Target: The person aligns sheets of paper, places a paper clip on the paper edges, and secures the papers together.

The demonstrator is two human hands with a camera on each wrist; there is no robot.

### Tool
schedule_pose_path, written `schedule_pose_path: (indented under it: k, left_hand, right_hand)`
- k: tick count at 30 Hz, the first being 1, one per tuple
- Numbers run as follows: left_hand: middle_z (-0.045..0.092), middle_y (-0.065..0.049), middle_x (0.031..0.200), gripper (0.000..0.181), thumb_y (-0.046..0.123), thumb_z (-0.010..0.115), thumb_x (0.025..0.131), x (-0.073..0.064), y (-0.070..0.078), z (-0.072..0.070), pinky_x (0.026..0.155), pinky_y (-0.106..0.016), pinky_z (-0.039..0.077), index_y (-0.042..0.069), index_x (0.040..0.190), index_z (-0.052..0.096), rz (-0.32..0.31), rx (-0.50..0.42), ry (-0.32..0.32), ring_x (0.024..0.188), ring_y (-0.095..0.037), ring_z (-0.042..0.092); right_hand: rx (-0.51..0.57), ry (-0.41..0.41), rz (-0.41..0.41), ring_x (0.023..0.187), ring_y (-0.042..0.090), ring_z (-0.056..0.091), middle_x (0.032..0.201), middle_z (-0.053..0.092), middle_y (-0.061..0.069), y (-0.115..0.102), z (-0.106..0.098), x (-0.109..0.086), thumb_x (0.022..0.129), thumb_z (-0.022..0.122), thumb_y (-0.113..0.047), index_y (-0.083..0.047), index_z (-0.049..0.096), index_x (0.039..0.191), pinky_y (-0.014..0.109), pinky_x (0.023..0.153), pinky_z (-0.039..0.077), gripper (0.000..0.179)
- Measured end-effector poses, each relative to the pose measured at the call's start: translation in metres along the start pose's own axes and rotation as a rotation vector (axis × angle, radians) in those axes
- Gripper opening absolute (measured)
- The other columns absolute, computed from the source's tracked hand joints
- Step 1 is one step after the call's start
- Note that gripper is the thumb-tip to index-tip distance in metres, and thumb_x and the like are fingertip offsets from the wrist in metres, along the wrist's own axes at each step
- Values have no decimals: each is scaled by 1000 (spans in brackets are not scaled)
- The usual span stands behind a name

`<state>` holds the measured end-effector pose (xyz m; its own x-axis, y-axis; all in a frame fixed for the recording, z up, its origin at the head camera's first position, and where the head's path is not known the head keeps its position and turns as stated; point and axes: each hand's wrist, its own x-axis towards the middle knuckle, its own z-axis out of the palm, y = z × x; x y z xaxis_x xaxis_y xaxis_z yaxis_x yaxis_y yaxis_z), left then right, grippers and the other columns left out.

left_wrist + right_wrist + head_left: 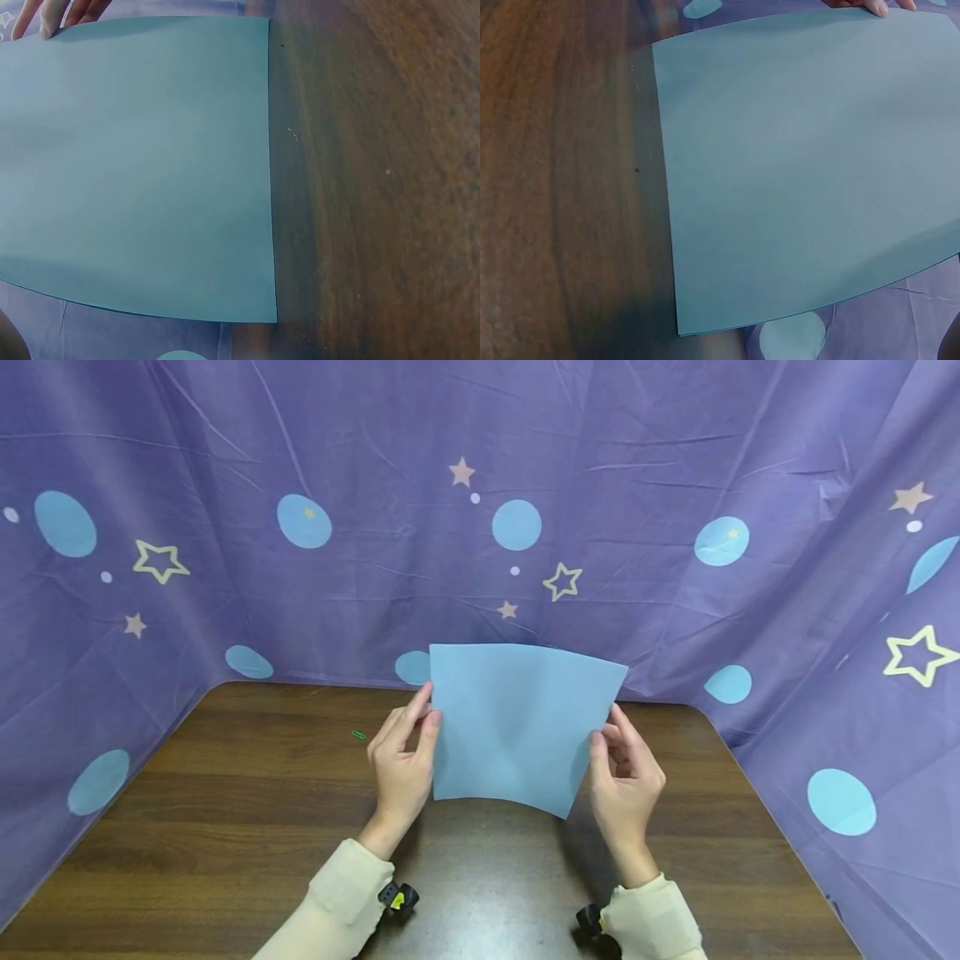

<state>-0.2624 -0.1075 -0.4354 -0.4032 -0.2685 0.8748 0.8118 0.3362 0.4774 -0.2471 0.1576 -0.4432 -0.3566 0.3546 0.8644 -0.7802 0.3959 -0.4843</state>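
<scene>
A light blue sheet of paper (517,727) is held up over the table, slightly bowed, its face toward the head camera. My left hand (401,768) pinches its left edge between thumb and fingers. On the opposite edge, my right hand (626,777) grips the paper the same way, thumb in front. In the left wrist view the paper (142,165) fills the left half, with fingertips of the right hand (52,19) at its far edge. The right wrist view shows the paper (802,165) too, with left-hand fingertips (876,7) on its upper edge.
A small green paper clip (358,735) lies on the brown wooden table (225,810), left of the left hand. Behind the table hangs a purple cloth (390,460) with stars and blue dots, and it continues along both sides.
</scene>
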Motion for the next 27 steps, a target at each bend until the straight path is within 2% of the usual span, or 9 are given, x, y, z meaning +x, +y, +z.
schedule_pose_path:
  k: [21,27]
  left_hand:
    - [77,-11,102,45,-7,73,95,-1,0,0,90,-19,54,7,138,72,0,-6,-2,95,-17,69]
    - [77,-11,101,46,-8,73,95,-2,0,0,90,-19,54,7,138,72,2,-6,-4,94,-18,69]
  right_hand:
    - [27,-18,7,84,8,70,93,75,24,4,-4,-11,86,72,22,5,73,130,12,73,56,47]
    - [16,-27,6,85,6,70,93,75,23,5,-5,-15,87,72,21,4,73,130,11,73,55,47]
